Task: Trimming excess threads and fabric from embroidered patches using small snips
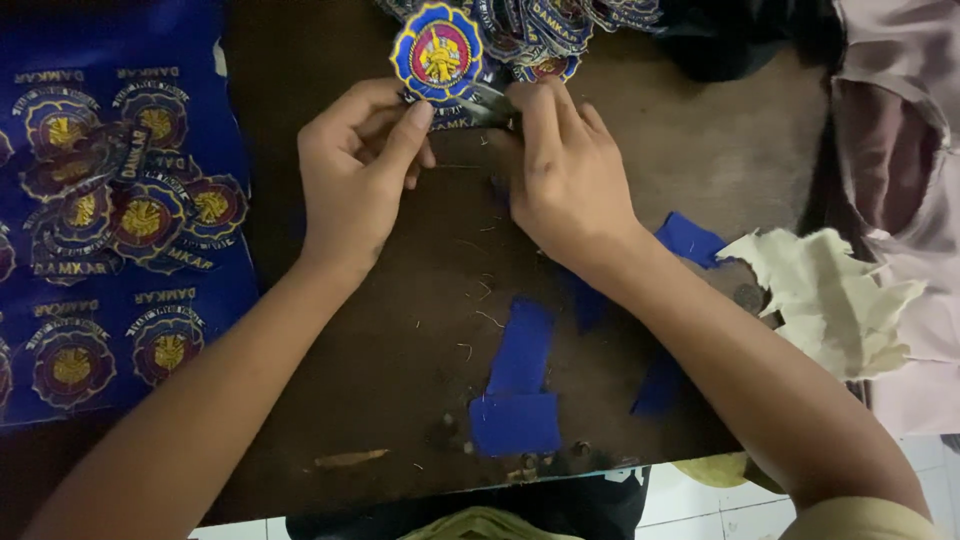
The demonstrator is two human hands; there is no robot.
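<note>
dark brown counter (400, 330) carries blue fabric scraps (517, 385) and, at its left, a blue cloth sheet of embroidered emblems (120, 220). left hand (355, 180) pinches the lower edge of a round blue-and-red patch (437, 52); right hand (565, 170) is closed on scissors (490, 105) just beside it, below a patch pile (540, 30).

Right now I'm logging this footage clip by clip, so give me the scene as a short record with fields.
Setting: dark brown table, seen from above
Left hand: fingers pinch the lower edge of a round embroidered patch
Right hand: fingers on the same patch's lower edge, with something dark and shiny I cannot identify
Left side: blue cloth sheet of uncut patches
Top edge: pile of cut patches
Near edge: blue fabric scraps
Right side: cream backing scraps
</note>
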